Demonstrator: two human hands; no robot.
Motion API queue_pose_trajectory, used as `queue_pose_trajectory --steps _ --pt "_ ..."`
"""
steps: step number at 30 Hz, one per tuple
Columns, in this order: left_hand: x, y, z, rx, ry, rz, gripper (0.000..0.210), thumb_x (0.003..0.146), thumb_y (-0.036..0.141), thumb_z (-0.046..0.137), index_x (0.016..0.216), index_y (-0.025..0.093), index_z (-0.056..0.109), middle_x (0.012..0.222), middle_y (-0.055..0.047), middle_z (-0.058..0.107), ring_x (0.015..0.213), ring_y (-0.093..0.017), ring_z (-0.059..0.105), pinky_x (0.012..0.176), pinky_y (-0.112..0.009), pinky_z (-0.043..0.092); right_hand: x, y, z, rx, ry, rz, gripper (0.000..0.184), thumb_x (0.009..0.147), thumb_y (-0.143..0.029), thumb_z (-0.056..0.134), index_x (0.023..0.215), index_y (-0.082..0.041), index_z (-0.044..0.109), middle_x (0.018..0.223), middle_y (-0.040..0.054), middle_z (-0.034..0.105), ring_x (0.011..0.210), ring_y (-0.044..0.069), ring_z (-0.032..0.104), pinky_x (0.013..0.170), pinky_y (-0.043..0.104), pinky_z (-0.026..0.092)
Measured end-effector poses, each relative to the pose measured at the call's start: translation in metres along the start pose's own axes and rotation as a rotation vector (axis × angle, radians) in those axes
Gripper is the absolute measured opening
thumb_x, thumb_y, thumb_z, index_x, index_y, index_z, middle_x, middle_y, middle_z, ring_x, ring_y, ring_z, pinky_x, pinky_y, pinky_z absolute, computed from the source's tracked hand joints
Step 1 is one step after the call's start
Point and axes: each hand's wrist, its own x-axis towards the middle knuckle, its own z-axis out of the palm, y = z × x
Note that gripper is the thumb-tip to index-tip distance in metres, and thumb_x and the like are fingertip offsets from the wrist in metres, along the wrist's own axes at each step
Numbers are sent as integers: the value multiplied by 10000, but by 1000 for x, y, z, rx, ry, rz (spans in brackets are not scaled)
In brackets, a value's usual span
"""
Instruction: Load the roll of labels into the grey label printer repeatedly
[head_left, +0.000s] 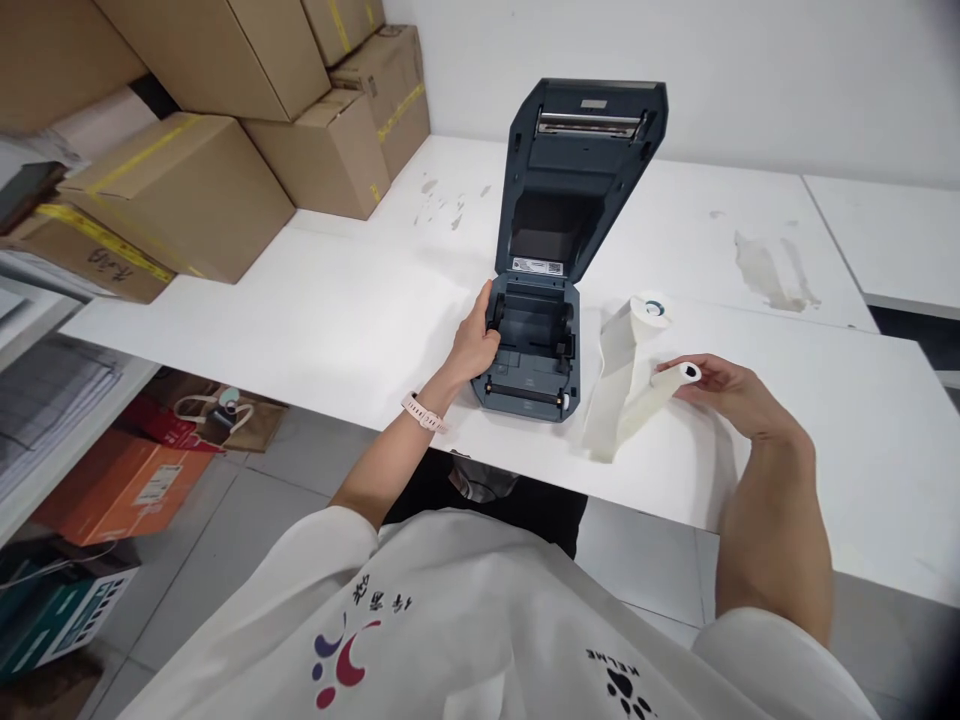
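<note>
- A dark blue-grey plastic printer (pixel 540 285) with cut-off corners stood on the white table (pixel 360 320), its front close to the table's front edge.
- Its deep lid (pixel 589 165) was raised at the back, held up against the view of the white wall (pixel 720 60), so the inner compartment lay exposed from above.
- The left hand (pixel 476 345), with a pale pink wristband (pixel 424 412) below it, grasped the printer's left side wall: the thumb lay over the rim, the other fingers along the outside.
- The right hand (pixel 724 388) held a slim white paper roll (pixel 679 374) near the table's front right part, its fingers closed about the far side and its hollow end showing.
- A loose white paper strip (pixel 606 430) ran from that roll toward the front edge, stopped short of it, and led back to a second white roll with a teal-ringed core (pixel 651 308).
- Only a narrow stretch of tabletop lay between the strip and the printer's right side; the two did not touch.
- More tabletop lay to the left, reaching to the brown cardboard boxes (pixel 341 150) stacked in the back left corner, well apart from the printer.
- To the right, the white surface ran past the right hand as far as a seam and a dark gap (pixel 911 330).
- Both forearms crossed the front edge.
</note>
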Motion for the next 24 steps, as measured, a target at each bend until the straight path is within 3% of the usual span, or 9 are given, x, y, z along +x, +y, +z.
queue_pose_trajectory --steps 3,7,9,12,15,17,19,21,24 --pt "-1 -1 -1 -14 -16 15 839 832 215 656 1606 309 344 1711 -61 388 1597 -319 342 1323 -530 256 9 10 -15 168 -75 30 511 699 -415 905 1182 -381 741 1416 128 679 1213 269 672 1093 465 482" --pt "0 -1 -2 -49 -10 34 742 838 212 666 1540 298 444 1650 -61 471 1581 -322 366 1330 -522 250 36 -5 -22 233 62 10 592 696 -225 883 1250 -340 707 1542 147 586 1399 252 578 1081 405 490" --pt "0 0 -2 -46 -14 34 729 840 183 641 1537 270 446 1640 -78 479 1576 -316 372 1330 -522 250 55 -23 -11 155 9 34 639 700 -181 868 1294 -305 669 1537 157 583 1359 241 591 1045 383 488" --pt "0 1 -2 -17 -31 18 792 825 128 578 1581 242 372 1676 -98 428 1586 -295 355 1328 -512 246 81 -41 9 87 -119 62 627 716 -222 864 1294 -255 623 1364 154 679 1154 217 648 962 372 487" --pt "-2 4 -4 0 -48 4 851 810 106 554 1612 254 310 1716 -81 367 1609 -273 313 1333 -480 231 96 -46 16 113 -136 82 702 645 -247 915 1269 -231 595 1205 124 716 999 203 641 889 365 489" --pt "-4 7 -5 -4 -65 -10 872 810 105 556 1624 266 288 1733 -63 340 1623 -267 280 1339 -458 214 98 -49 12 172 -98 32 728 588 -274 950 1223 -217 599 1123 104 721 957 210 627 859 371 490" --pt "-5 10 -6 -23 -76 -26 884 809 108 564 1627 289 284 1741 -40 326 1631 -264 260 1342 -447 207 92 -62 7 194 -66 -49 597 583 -356 958 1059 -195 636 998 83 720 894 215 610 822 379 489" --pt "-6 11 -6 -66 -77 -40 889 805 112 576 1623 317 294 1744 -16 321 1632 -259 258 1342 -440 215 82 -89 8 134 -128 -151 497 619 -427 938 938 -185 643 941 74 713 871 221 607 809 381 489" --pt "-4 10 -3 -171 -63 -70 916 797 112 586 1631 332 279 1739 -9 329 1635 -256 255 1340 -449 229 68 -143 31 -84 -335 -334 564 699 -439 885 1157 -205 654 1160 71 719 1028 258 639 891 383 498"
